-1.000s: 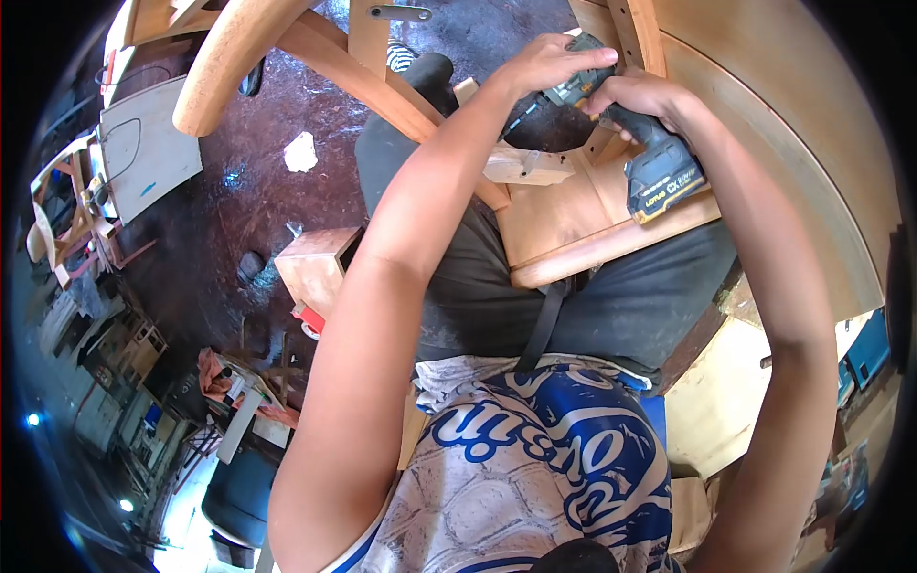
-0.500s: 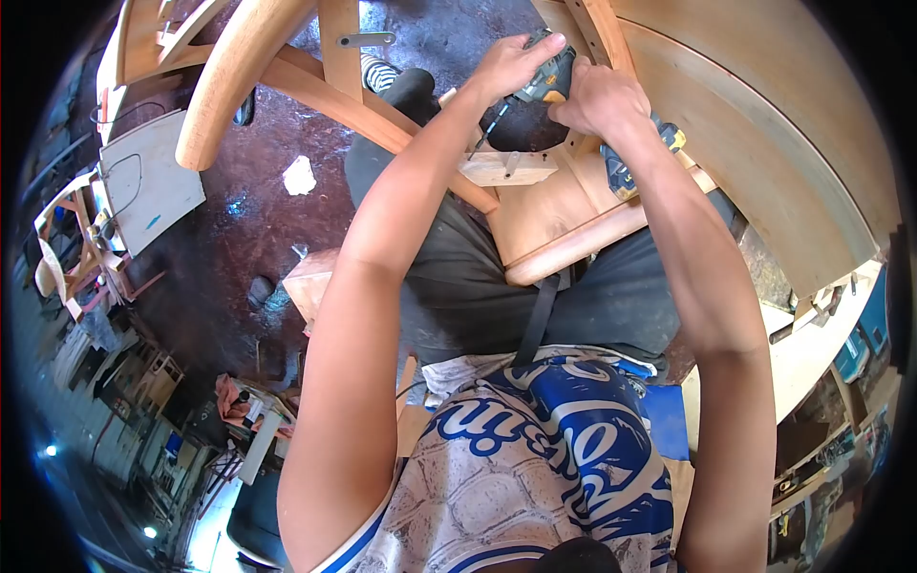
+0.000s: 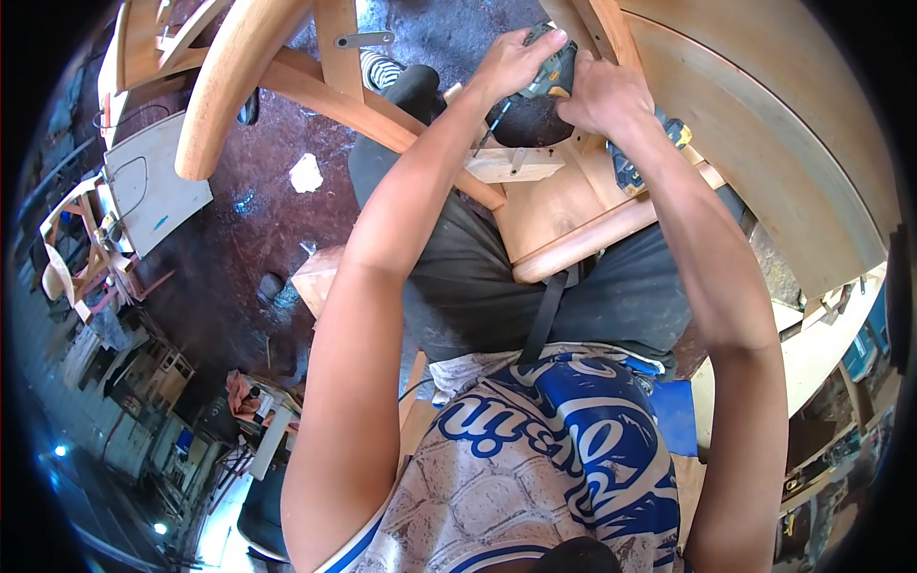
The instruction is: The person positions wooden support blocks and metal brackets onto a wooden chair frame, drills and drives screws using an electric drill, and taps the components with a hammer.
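Observation:
My left hand (image 3: 516,67) is wrapped round the body of a dark green-grey power drill (image 3: 554,74), its thumb on top. A long, thin drill bit (image 3: 492,129) slants down from the drill toward a small wooden block (image 3: 521,164) with a metal plate; whether its tip touches is unclear. My right hand (image 3: 611,95) is closed right beside the drill, its fingers curled, and what they grip is hidden. The wooden chair frame (image 3: 564,205) rests across my lap. Under my right forearm lies a second blue-grey and yellow power tool (image 3: 628,172).
A thick curved wooden rail (image 3: 229,86) rises at the upper left. Large curved wooden panels (image 3: 755,134) stand at the right. On the dark floor lie a white scrap (image 3: 306,174) and a wooden block (image 3: 317,279). A grey board (image 3: 158,181) leans farther left.
The whole view has shifted slightly to the right. Both hands and the drill keep nearly the same place against the wooden frame.

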A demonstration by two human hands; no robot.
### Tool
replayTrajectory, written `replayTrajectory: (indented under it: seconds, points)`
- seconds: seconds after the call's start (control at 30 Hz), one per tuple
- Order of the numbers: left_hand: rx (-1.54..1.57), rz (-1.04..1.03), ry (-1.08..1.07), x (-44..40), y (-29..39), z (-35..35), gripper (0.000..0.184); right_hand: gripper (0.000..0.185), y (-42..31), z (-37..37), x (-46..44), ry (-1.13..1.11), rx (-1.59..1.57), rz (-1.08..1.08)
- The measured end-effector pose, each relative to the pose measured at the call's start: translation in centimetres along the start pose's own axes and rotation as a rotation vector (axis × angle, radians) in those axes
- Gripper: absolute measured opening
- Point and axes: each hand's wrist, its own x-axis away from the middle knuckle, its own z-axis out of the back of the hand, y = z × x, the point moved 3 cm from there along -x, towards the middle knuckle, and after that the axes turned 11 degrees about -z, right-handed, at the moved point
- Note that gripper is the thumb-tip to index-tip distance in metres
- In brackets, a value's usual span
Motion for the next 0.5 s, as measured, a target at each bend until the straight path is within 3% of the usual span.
replayTrajectory:
  seconds: [0.1,0.2,0.5]
  points:
    - [-0.148,-0.034,0.040,-0.8,-2.6,-0.4,0.071,0.056,0.4,-0.7,0.2,0.021,-0.043,0.004]
    - [-0.016,-0.006,-0.018,-0.3,-2.1,-0.7,0.076,0.056,0.5,-0.7,0.6,0.046,-0.048,0.001]
    - [-0.032,-0.024,0.045,-0.2,-1.3,0.3,0.079,0.054,-0.1,0.3,0.1,0.039,-0.032,0.055]
